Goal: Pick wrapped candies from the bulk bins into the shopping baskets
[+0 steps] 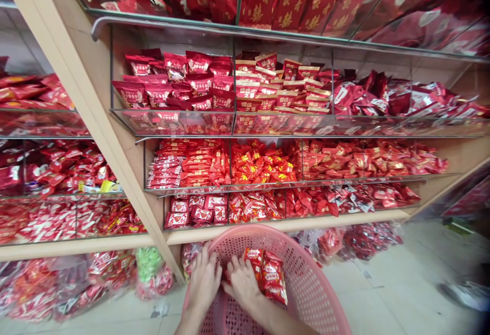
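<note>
A pink perforated plastic basket (317, 284) stands below the shelves at the bottom centre. Inside it lie red candy packets (273, 276) with light lettering. My left hand (204, 273) is at the basket's left rim, its fingers bent over the edge; whether it holds anything is hidden. My right hand (241, 279) reaches into the basket, just left of the red packets, with its fingers curled down. What is under those fingers cannot be made out.
Glass-fronted shelves (268, 189) hold rows of red wrapped sweets above the basket. A slanting wooden post (103, 120) divides them at left. Clear bags of sweets (367, 240) lie on the tiled floor (417, 284) under the bottom shelf. A shoe (465, 294) shows at far right.
</note>
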Demonstrator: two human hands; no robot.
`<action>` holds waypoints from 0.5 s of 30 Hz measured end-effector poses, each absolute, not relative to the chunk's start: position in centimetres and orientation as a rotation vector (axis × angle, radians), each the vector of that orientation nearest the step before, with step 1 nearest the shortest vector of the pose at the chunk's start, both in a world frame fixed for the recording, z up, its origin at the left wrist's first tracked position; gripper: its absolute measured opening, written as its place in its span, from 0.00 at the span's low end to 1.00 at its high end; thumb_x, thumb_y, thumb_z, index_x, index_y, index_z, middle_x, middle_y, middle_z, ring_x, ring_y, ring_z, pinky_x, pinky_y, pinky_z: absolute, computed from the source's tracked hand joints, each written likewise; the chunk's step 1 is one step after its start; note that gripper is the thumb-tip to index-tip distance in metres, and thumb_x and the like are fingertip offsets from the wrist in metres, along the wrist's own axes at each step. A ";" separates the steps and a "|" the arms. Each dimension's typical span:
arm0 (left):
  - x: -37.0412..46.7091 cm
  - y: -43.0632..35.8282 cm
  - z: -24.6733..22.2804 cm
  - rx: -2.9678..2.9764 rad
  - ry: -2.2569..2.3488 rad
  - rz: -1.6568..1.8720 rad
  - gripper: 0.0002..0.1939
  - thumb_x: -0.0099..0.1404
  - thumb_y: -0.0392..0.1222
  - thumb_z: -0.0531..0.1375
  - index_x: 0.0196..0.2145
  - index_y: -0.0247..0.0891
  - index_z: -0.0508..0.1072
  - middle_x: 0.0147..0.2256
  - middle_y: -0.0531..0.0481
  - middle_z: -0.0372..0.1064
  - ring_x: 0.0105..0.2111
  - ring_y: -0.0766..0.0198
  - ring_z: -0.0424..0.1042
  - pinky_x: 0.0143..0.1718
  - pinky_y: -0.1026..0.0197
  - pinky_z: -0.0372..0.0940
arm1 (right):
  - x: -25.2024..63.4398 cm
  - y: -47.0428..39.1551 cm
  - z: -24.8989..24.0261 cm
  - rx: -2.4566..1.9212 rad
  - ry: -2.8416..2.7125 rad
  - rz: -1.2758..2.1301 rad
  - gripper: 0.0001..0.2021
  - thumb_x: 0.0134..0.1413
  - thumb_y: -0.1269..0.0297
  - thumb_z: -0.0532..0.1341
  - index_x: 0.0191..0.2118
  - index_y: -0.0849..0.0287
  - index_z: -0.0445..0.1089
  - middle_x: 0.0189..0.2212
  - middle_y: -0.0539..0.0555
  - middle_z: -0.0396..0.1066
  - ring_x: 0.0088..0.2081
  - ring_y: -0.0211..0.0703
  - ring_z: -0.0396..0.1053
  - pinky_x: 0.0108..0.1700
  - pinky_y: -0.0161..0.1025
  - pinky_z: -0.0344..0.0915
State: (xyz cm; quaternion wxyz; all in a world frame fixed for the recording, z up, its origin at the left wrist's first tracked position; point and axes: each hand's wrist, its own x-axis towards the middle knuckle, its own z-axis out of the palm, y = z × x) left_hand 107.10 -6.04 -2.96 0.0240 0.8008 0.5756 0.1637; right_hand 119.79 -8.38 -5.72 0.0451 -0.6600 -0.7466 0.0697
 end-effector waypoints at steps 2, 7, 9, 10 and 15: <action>107.1 -6.1 -2.9 2.479 1.780 0.512 0.15 0.60 0.37 0.48 0.42 0.38 0.68 0.54 0.43 0.53 0.51 0.57 0.56 0.48 0.55 0.54 | 119.7 -9.1 -6.4 -1.973 -2.340 0.237 0.22 0.45 0.55 0.59 0.46 0.61 0.64 0.49 0.63 0.61 0.50 0.56 0.59 0.51 0.53 0.54; 107.2 -6.0 -2.9 2.473 1.786 0.516 0.14 0.60 0.37 0.48 0.41 0.38 0.69 0.53 0.43 0.53 0.50 0.58 0.57 0.48 0.55 0.54 | 120.0 -9.9 -8.1 -1.935 -2.418 0.189 0.16 0.54 0.70 0.51 0.48 0.57 0.62 0.54 0.60 0.58 0.54 0.51 0.56 0.53 0.53 0.53; 107.2 -6.0 -3.0 2.468 1.788 0.513 0.14 0.60 0.37 0.48 0.41 0.38 0.69 0.53 0.43 0.54 0.50 0.58 0.57 0.48 0.55 0.54 | 120.1 -9.5 -8.7 -1.941 -2.418 0.134 0.16 0.55 0.73 0.48 0.47 0.57 0.63 0.53 0.59 0.60 0.53 0.49 0.58 0.52 0.52 0.54; 107.2 -6.1 -3.0 2.471 1.787 0.514 0.14 0.60 0.37 0.48 0.41 0.38 0.69 0.53 0.43 0.54 0.50 0.57 0.57 0.48 0.55 0.54 | 120.2 -9.2 -8.9 -1.944 -2.413 0.104 0.15 0.55 0.74 0.48 0.47 0.57 0.63 0.52 0.59 0.60 0.52 0.49 0.59 0.52 0.52 0.55; 107.1 -6.1 -3.1 2.487 1.791 0.514 0.15 0.60 0.38 0.47 0.41 0.38 0.69 0.53 0.43 0.54 0.51 0.56 0.56 0.48 0.54 0.54 | 120.8 -8.4 -8.9 -1.953 -2.341 0.037 0.14 0.54 0.71 0.51 0.47 0.58 0.63 0.50 0.60 0.61 0.51 0.50 0.59 0.51 0.52 0.55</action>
